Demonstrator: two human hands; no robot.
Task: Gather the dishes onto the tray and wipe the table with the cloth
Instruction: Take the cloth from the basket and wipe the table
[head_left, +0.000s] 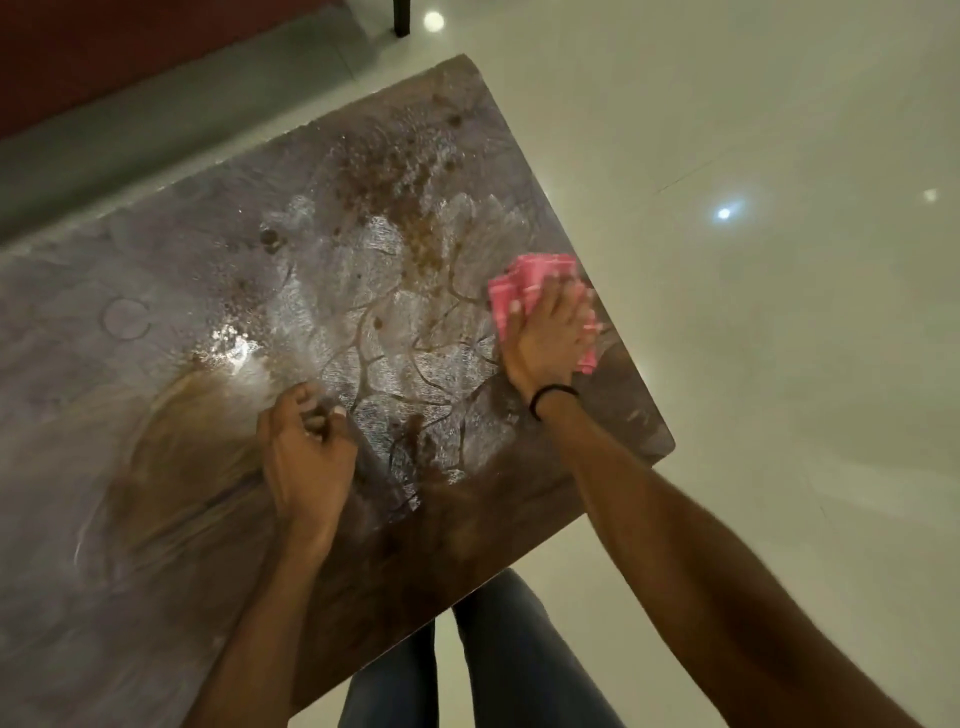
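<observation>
Near the table (156, 260) edge, right hand (550, 332) lies flat, fingers spread, on pink cloth (530, 280); left hand (306, 457) is curled loosely, empty.

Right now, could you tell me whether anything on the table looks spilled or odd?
Yes: brown specks and wet streaks cover the table beyond the pink cloth under the right hand; a ring mark shows at left.

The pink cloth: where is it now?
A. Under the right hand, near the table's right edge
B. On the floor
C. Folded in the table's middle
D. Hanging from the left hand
A: the right hand presses flat on the pink cloth near the table's right edge.
</observation>
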